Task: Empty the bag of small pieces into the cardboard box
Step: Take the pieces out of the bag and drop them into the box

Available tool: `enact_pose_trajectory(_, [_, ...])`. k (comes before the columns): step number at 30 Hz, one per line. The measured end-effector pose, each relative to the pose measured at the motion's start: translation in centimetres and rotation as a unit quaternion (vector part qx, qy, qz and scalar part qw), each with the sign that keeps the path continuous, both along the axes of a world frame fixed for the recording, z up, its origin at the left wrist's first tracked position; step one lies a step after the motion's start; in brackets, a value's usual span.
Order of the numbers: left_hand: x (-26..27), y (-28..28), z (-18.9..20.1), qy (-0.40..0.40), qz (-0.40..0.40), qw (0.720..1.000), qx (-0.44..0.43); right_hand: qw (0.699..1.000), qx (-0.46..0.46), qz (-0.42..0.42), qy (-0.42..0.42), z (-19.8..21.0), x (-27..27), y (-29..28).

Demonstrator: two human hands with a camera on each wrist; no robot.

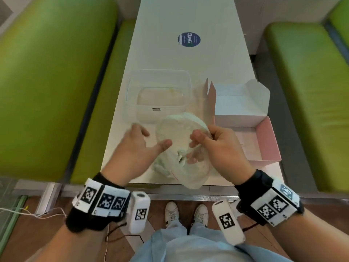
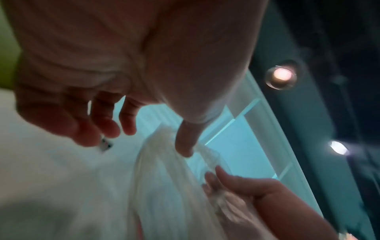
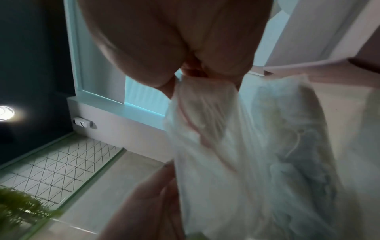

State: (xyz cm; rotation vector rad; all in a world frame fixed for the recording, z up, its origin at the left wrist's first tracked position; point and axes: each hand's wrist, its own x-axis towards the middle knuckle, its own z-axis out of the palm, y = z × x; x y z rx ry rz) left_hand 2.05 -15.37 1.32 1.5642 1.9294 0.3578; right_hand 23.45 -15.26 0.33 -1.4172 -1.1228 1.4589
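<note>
The head camera is looking straight down over the worktop [image 1: 188, 59]; both wrist cameras are looking close along the hands, sharing the bag [image 1: 181, 148].

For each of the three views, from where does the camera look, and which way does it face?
Head: above the table, looking forward and down at both hands, the bag, the clear tub and the open cardboard box; forearms, legs and shoes show.
Left wrist: under the left hand, looking along its open fingers toward the bag.
Right wrist: under the right hand, looking along it at the gripped bag; the box stands behind.
Shared: each wrist view shows the bag and the other hand.
</note>
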Motion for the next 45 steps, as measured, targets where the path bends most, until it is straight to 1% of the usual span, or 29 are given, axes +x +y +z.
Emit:
enact_pose_trajectory(3, [0.7, -1.2, -3.2, -0.114, 0.038, 0.992, -0.025, 0.994, -0.062, 0.009, 0.085, -0.6, -0.3, -0.6])
enact_pose_trajectory(4, [1.1, -1.3, -3.8, -0.174, 0.062, 0.983, -0.015, 0.993, -0.076, 0.013, 0.088, -0.7, -0.3, -0.6])
enact_pose_trajectory(5, [1.3, -1.3, -4.1, -0.263, 0.109, 0.959, -0.018, 0.995, -0.076, 0.014, 0.069, -0.9, -0.2, -0.5])
enact_pose_trajectory(6, [1.4, -1.2, -4.0, -0.378, 0.175, 0.908, -0.043, 0.997, -0.064, 0.011, 0.030, -1.0, 0.0, -0.4])
enact_pose_trajectory(8, [0.9, -0.8, -3.4, -0.609, 0.272, 0.736, -0.118, 0.998, -0.032, -0.016, -0.055, -1.1, 0.7, -0.1])
enact_pose_trajectory(9, [0.4, -0.7, -3.0, -0.674, 0.298, 0.660, -0.145, 0.997, -0.019, -0.029, -0.071, -1.1, 1.1, 0.1])
enact_pose_trajectory(10, [-0.2, -0.7, -2.8, -0.708, 0.312, 0.611, -0.167, 0.997, -0.014, -0.033, -0.071, -1.0, 1.5, 0.3])
enact_pose_trajectory(11, [-0.9, -0.8, -2.7, -0.720, 0.312, 0.593, -0.182, 0.998, -0.020, -0.032, -0.056, -0.9, 1.8, 0.5])
enact_pose_trajectory(13, [-1.9, -0.8, -2.4, -0.711, 0.288, 0.608, -0.205, 0.998, -0.055, -0.033, 0.010, -1.0, 2.2, 0.9])
enact_pose_trajectory(15, [-2.7, -0.9, -2.5, -0.691, 0.251, 0.646, -0.204, 0.992, -0.087, -0.049, 0.076, -1.1, 2.3, 1.2])
enact_pose_trajectory(19, [-3.4, -1.3, -2.9, -0.613, 0.170, 0.760, -0.134, 0.943, -0.128, -0.137, 0.276, -1.1, 1.9, 1.7])
enact_pose_trajectory(21, [-3.1, -1.4, -3.1, -0.569, 0.183, 0.797, -0.083, 0.934, -0.125, -0.167, 0.291, -1.1, 1.7, 1.9])
enact_pose_trajectory(22, [-2.7, -1.3, -2.9, -0.563, 0.207, 0.797, -0.063, 0.944, -0.117, -0.167, 0.258, -0.9, 1.4, 1.8])
enact_pose_trajectory(24, [-2.0, -1.0, -2.4, -0.588, 0.255, 0.765, -0.057, 0.978, -0.069, -0.132, 0.147, -0.9, 0.9, 1.2])
enact_pose_trajectory(26, [-1.6, -0.5, -1.7, -0.625, 0.280, 0.724, -0.079, 0.998, 0.035, -0.040, -0.044, -0.9, 0.5, 0.2])
enact_pose_trajectory(29, [-1.6, 0.5, -0.9, -0.647, 0.296, 0.699, -0.074, 0.958, 0.126, 0.090, -0.240, -1.2, 0.6, -0.8])
enact_pose_trajectory(31, [-1.7, 1.0, -1.0, -0.643, 0.290, 0.705, -0.073, 0.957, 0.083, 0.133, -0.243, -1.1, 0.5, -0.8])
enact_pose_trajectory(32, [-1.7, 1.0, -1.1, -0.635, 0.277, 0.717, -0.076, 0.977, 0.024, 0.133, -0.166, -1.0, 0.2, -0.6])
enact_pose_trajectory(33, [-1.8, 0.9, -1.2, -0.621, 0.258, 0.736, -0.076, 0.993, -0.048, 0.104, -0.039, -1.1, 0.1, -0.2])
enact_pose_trajectory(34, [-2.0, 0.8, -1.4, -0.608, 0.230, 0.756, -0.078, 0.984, -0.123, 0.050, 0.116, -1.2, 0.0, 0.3])
enact_pose_trajectory(35, [-2.3, 0.6, -1.6, -0.588, 0.191, 0.782, -0.083, 0.950, -0.185, -0.008, 0.251, -0.8, 0.2, 0.6])
enact_pose_trajectory(36, [-2.6, 0.3, -1.7, -0.551, 0.149, 0.816, -0.087, 0.913, -0.222, -0.043, 0.341, -0.6, 0.4, 0.9])
enact_pose_trajectory(37, [-3.0, 0.0, -2.1, -0.494, 0.105, 0.859, -0.087, 0.890, -0.237, -0.051, 0.386, -0.3, 0.6, 1.2])
enact_pose_trajectory(39, [-3.4, -0.5, -3.3, -0.359, 0.047, 0.931, -0.042, 0.886, -0.223, -0.038, 0.405, -0.3, 0.8, 1.3])
enact_pose_trajectory(40, [-3.3, -0.6, -3.7, -0.320, 0.049, 0.946, 0.001, 0.896, -0.206, -0.027, 0.393, -0.4, 1.0, 1.3])
enact_pose_trajectory(42, [-2.8, -0.6, -3.6, -0.311, 0.094, 0.944, 0.060, 0.943, -0.148, 0.013, 0.298, -0.3, 1.1, 1.1])
enact_pose_trajectory(43, [-2.5, -0.5, -3.2, -0.339, 0.138, 0.928, 0.062, 0.976, -0.105, 0.033, 0.189, -0.2, 1.1, 1.0])
enact_pose_trajectory(44, [-2.3, -0.3, -2.7, -0.399, 0.191, 0.896, 0.037, 0.996, -0.053, 0.055, 0.056, -0.2, 1.1, 0.7])
enact_pose_trajectory(45, [-2.1, -0.2, -2.2, -0.484, 0.238, 0.842, -0.010, 0.995, 0.000, 0.075, -0.061, -0.1, 1.0, 0.5])
